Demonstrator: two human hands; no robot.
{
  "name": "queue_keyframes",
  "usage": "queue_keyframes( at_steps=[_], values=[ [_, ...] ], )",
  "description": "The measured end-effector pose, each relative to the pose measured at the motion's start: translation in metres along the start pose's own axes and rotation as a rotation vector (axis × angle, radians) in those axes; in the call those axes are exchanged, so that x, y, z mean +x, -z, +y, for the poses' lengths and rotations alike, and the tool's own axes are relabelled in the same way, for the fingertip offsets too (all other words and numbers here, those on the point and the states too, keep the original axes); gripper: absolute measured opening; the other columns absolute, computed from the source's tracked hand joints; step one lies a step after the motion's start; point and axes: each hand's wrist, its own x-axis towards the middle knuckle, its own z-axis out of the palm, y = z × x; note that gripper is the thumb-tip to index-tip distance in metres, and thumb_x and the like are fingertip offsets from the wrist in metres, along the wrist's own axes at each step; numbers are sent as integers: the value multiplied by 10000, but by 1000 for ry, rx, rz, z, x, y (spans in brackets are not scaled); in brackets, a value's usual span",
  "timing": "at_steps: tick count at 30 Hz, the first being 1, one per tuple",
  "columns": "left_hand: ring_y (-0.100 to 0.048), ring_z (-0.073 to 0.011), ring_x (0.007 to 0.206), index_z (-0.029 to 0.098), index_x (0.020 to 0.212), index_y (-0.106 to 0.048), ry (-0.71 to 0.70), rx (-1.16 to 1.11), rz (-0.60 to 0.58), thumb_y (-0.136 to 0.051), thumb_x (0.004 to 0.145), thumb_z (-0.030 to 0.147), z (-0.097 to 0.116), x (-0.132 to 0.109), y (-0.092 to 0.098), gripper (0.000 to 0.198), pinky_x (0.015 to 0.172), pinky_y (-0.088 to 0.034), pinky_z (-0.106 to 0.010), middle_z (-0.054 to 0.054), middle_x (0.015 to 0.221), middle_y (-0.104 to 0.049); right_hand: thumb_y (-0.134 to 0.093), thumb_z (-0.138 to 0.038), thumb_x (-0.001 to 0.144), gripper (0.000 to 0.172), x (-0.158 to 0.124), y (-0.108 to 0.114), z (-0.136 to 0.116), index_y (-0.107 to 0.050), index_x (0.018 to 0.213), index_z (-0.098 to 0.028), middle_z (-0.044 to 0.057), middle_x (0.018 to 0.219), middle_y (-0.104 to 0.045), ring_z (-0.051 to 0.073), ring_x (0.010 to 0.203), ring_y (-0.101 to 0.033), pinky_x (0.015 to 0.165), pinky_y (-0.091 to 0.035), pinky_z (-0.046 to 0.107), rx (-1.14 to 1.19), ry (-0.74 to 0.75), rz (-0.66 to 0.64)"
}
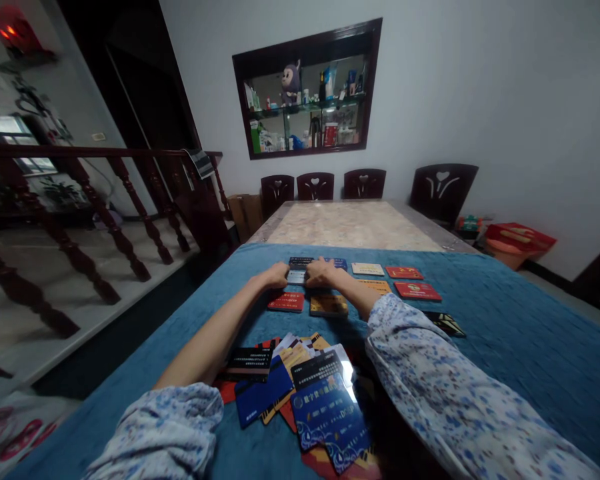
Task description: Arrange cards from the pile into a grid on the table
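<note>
At the far rows of laid-out cards, my left hand [278, 275] has its fingers curled in against the left edge of a pale grey card [296, 277]. From the right side my right hand [320, 272] grips the same card, its fingers bent and partly hiding it. A black card [301, 262] lies just beyond it, and a blue card [339, 264] shows behind my right hand. Nearer me are a red card [286, 302] and a gold-brown card stack [329, 305]. Between my forearms spreads a loose pile of overlapping cards, with a blue patterned card [330, 413] on top.
To the right lie a cream card [367, 269], an orange card [375, 287], red cards [417, 291] and a black-and-gold card [445, 323]. A blue cloth [505, 333] covers the near part of the table. Chairs [315, 187] stand along its far end.
</note>
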Motion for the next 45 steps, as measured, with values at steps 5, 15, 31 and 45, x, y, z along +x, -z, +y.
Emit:
queue_keyframes(
  at_steps=[5, 15, 31, 45],
  values=[
    [-656, -198, 807, 138, 843, -689, -21, 32, -29, -591, 619, 20, 0, -6, 1, 271, 685, -494, -219, -55, 852, -708, -598, -291, 757, 425, -4, 4, 0, -685, 1155, -170, 171, 1278, -625, 380, 1242, -460, 988, -372, 628, -39, 19, 5],
    [-619, -221, 974, 130, 1005, -647, -7, 73, 64, -577, 645, 50, -8, -12, -6, 376, 824, -496, -238, -91, 1045, -666, -605, -410, 800, 456, -28, 18, 7, -681, 1174, -161, 194, 1264, -610, 387, 1195, -451, 959, -370, 588, -103, 74, 106],
    [-529, -305, 1147, 137, 1134, -619, -19, 64, 270, -478, 779, 83, 10, -65, -7, 386, 966, -442, -439, -148, 1205, -580, -493, -192, 858, 248, -88, 20, 9, -725, 943, -209, 116, 1106, -689, 293, 1100, -454, 813, -306, 403, -89, 252, 305],
    [-524, -285, 1154, 151, 1128, -632, -95, -57, 342, -465, 841, 94, 42, -131, -22, 337, 950, -426, -465, -136, 1217, -592, -538, -235, 899, 169, -144, -5, 13, -704, 905, -200, 96, 1022, -706, 256, 1040, -453, 783, -255, 366, -35, 385, 375]
  ],
)
